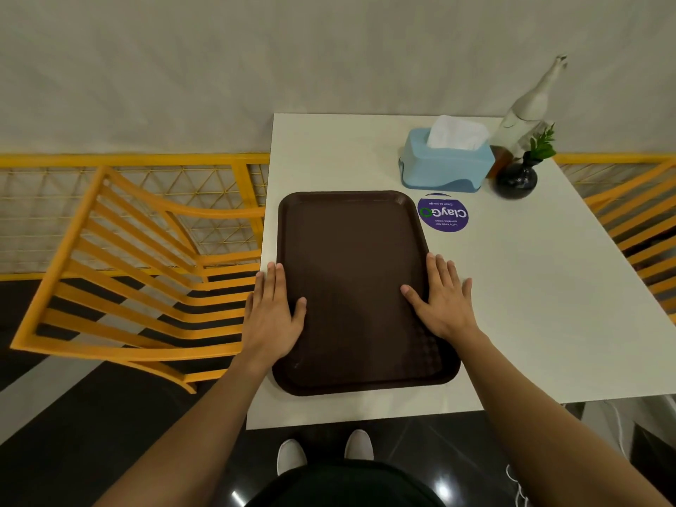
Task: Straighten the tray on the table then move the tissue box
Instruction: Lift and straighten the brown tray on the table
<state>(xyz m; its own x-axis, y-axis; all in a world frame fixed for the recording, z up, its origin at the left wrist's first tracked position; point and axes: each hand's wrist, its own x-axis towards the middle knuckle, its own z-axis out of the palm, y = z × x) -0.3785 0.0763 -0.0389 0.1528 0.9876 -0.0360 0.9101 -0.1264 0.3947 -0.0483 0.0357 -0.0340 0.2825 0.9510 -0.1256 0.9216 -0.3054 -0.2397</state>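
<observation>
Even, soft indoor light, slightly dim. The table (530, 287) top reads bright while the tray (351, 272) stays dark and matte. Glare spots mark the glossy floor (442, 490) (near the bottom edge). Wide-angle distortion bows the chair (120, 272); focus softens toward the corners.

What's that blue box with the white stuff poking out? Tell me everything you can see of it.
The tissue box is a light blue holder, plastic by its look, with rounded corners and a darker blue curved band along its base. White tissue stands up out of the slot on top. It sits upright at the far side of the white table, beyond the brown tray. A dark round vase stands close on its right. Neither hand touches it.
</observation>
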